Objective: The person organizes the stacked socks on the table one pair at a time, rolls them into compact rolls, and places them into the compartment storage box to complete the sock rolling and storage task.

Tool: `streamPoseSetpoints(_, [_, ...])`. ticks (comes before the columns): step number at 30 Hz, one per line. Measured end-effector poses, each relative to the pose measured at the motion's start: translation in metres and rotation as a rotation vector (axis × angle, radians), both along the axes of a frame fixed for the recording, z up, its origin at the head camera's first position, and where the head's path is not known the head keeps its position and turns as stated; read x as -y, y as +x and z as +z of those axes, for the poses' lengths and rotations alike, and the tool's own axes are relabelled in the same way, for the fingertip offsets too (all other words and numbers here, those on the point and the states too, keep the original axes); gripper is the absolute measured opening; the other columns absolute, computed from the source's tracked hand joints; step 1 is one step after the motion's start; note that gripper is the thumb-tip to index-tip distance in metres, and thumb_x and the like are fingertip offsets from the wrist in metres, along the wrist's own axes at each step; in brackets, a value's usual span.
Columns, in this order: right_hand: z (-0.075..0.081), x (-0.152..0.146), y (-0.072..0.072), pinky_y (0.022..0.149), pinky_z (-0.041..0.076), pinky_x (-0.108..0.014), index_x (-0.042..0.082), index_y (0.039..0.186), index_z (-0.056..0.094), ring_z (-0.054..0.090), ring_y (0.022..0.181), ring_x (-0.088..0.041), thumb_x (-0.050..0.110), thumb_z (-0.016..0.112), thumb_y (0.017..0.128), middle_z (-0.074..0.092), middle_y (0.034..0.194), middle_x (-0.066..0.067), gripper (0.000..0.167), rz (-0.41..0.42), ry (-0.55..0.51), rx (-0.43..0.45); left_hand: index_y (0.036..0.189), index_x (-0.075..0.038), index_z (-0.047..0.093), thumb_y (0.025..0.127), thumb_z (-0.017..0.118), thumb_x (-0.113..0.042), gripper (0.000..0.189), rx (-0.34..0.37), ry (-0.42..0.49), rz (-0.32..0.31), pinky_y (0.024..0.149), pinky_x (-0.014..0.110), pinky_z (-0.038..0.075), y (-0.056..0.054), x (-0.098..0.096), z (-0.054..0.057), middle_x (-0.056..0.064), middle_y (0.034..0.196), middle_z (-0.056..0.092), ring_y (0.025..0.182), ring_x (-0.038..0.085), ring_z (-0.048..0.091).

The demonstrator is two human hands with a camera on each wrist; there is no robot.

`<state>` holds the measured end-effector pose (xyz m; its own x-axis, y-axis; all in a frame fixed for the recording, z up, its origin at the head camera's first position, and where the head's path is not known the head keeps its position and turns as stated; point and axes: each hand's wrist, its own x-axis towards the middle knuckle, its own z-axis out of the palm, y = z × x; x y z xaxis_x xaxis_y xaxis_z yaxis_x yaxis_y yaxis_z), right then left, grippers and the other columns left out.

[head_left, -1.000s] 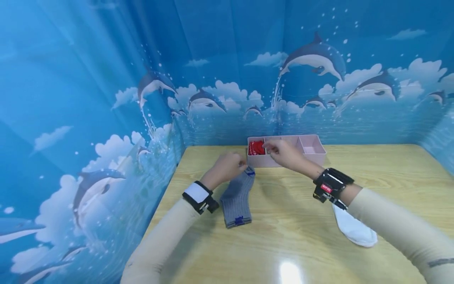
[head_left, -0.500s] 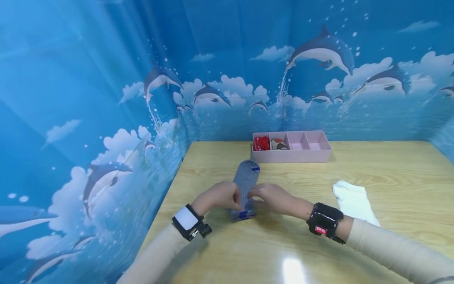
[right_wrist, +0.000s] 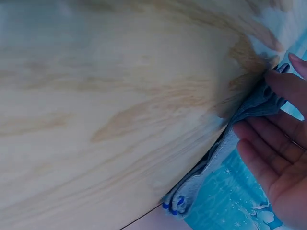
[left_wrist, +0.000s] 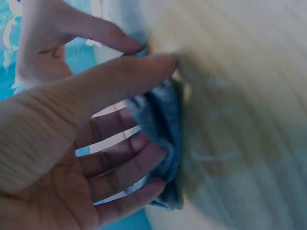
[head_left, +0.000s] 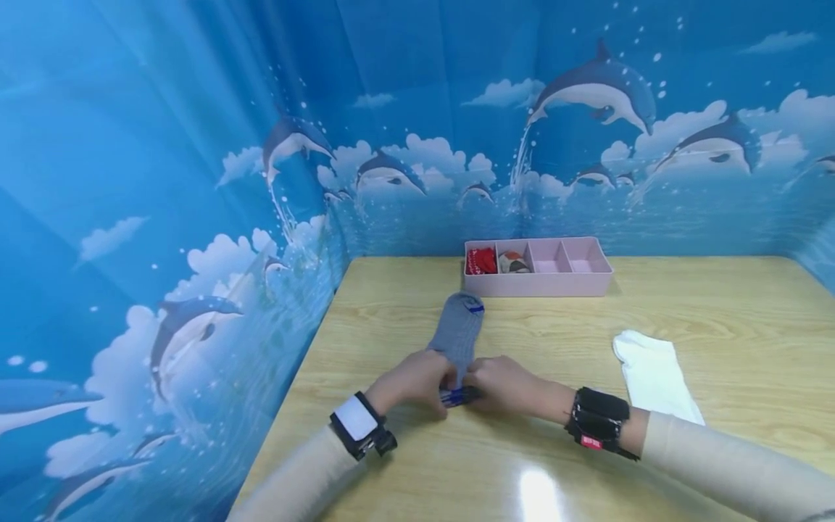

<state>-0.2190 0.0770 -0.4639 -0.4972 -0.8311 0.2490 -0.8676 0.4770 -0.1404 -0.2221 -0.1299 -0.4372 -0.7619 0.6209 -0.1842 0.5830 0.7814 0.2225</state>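
A pair of grey socks (head_left: 458, 330) with blue patches lies on the table, toe end pointing away from me and cuff end near. At the cuff end, my left hand (head_left: 419, 378) grips the left side, thumb on the near side and fingers behind the cloth. My right hand (head_left: 505, 384) pinches the right side of the same end. In the left wrist view the bunched sock fabric (left_wrist: 165, 139) stands between the thumb and fingers of my left hand (left_wrist: 72, 129). The right wrist view shows layered sock cloth (right_wrist: 252, 108) between thumb and fingers of my right hand (right_wrist: 283, 148).
Behind the socks a pink four-part organizer box (head_left: 538, 285) stands at the table's back edge. A red cloth roll (head_left: 481, 261) and a patterned roll (head_left: 513, 262) fill its two left compartments. White socks (head_left: 655, 373) lie at right, near my right forearm. A dolphin-print curtain (head_left: 417, 130) borders the table.
My right hand has come from the box to the socks, leaving the patterned roll in the second compartment. My left hand has moved from the toe end down to the cuff.
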Motion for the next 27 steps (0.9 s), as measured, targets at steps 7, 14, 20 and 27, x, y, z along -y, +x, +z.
streamPoseSetpoints(7, [0.002,-0.018,0.006,0.055,0.047,-0.022,0.015,0.081,0.064,0.056,0.062,-0.008,0.018,0.085,0.076,0.062,0.074,0.003,0.022,-0.048,0.016,-0.043,0.087,-0.018,0.072,0.066,0.090,-0.021,0.028,-0.099,-0.009,-0.074,0.060,0.020,0.040,0.000,-0.021,-0.003,-0.011,0.075,0.062,0.066,0.005,0.051])
streamPoseSetpoints(14, [0.011,-0.039,0.005,0.067,0.055,-0.024,0.010,0.112,0.070,0.067,0.073,-0.007,0.004,0.074,0.086,0.073,0.087,-0.001,0.027,-0.091,-0.081,0.205,0.097,-0.013,0.068,0.077,0.080,-0.010,0.023,0.027,0.086,-0.018,0.055,0.020,0.041,-0.005,-0.039,0.000,-0.008,0.074,0.057,0.063,0.005,0.050])
streamPoseSetpoints(20, [0.014,-0.046,-0.001,0.068,0.054,-0.023,0.008,0.095,0.074,0.062,0.074,-0.004,0.002,0.071,0.087,0.073,0.086,-0.001,0.010,-0.126,-0.140,0.335,0.118,-0.011,0.069,0.089,0.074,-0.012,0.029,0.207,0.129,0.061,0.060,0.021,0.044,-0.016,-0.045,0.001,-0.006,0.083,0.062,0.068,0.007,0.054])
streamPoseSetpoints(27, [0.009,-0.050,0.000,0.073,0.056,-0.029,0.003,0.105,0.072,0.067,0.086,-0.018,0.000,0.072,0.088,0.069,0.095,-0.007,0.018,-0.199,-0.158,0.278,0.112,-0.011,0.075,0.095,0.067,-0.008,0.019,0.267,0.142,0.048,0.066,0.020,0.048,-0.029,-0.049,0.000,-0.003,0.093,0.072,0.073,0.006,0.058])
